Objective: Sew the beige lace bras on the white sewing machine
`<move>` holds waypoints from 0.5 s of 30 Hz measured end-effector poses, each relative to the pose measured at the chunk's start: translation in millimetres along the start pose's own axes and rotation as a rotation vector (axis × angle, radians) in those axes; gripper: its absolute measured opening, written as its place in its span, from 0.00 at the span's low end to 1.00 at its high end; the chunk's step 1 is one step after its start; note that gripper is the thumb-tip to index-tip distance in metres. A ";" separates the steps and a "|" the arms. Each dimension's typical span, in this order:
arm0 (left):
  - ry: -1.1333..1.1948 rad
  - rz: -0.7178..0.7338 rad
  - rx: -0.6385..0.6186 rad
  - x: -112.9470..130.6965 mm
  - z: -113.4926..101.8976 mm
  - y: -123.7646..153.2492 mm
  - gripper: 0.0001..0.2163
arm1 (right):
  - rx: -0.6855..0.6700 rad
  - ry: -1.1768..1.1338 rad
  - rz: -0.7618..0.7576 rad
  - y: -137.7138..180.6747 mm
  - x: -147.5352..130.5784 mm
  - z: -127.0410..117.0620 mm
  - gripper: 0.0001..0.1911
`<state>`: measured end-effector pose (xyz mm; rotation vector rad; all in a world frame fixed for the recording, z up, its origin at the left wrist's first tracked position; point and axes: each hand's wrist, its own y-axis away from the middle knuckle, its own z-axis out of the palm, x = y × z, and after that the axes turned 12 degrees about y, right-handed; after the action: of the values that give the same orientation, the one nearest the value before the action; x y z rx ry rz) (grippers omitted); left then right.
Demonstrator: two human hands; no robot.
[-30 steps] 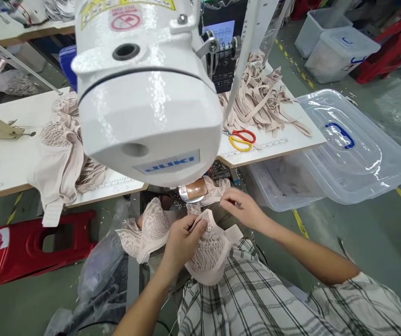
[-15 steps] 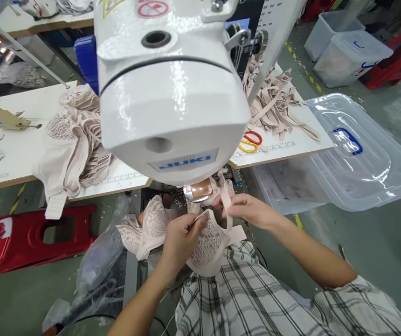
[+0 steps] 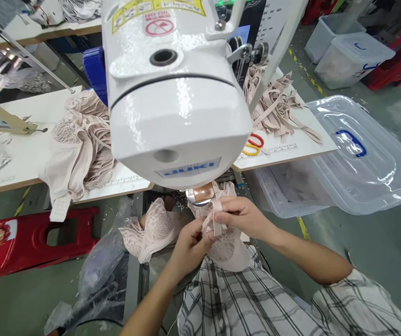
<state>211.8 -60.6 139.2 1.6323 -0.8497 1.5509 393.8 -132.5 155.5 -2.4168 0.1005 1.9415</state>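
Note:
A beige lace bra lies over my lap, below the head of a white sewing machine. My left hand pinches the upper edge of its near cup. In my right hand, a beige strap is held between thumb and fingers, looped and touching the top of that cup. Both hands are close together, just in front of the machine's needle area, which the head hides. Another lace cup of the same colour rests left of my left hand; whether it joins the held piece I cannot tell.
Stacked bras hang over the table edge at left. At right lie a pile of straps and red-and-yellow-handled scissors. A clear bin lid juts out beside the table. A red stool stands at lower left.
My right hand has brought the strap down and left onto the cup's top edge, and the strap is now looped. My left hand has shifted slightly right. The camera view has tilted a little.

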 end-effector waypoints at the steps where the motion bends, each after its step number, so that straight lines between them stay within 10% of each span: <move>1: -0.017 0.043 0.107 -3.5 4.7 1.3 0.15 | 0.016 -0.016 0.021 -2.9 -1.8 -2.0 0.18; 4: -0.247 0.279 0.277 -8.3 10.9 0.7 0.12 | 0.075 -0.011 0.065 -13.5 -3.7 -9.7 0.18; 7: -0.517 0.489 0.184 -0.9 2.1 -8.3 0.14 | 0.165 -0.053 0.096 -27.4 0.7 -19.4 0.19; 15: -0.540 0.231 0.247 24.5 -19.4 -27.6 0.14 | 0.273 0.126 0.038 -73.3 17.9 -34.7 0.11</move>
<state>226.4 -29.2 162.4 2.2559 -1.1985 1.4232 437.0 -62.3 144.8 -2.3662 0.3912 1.6607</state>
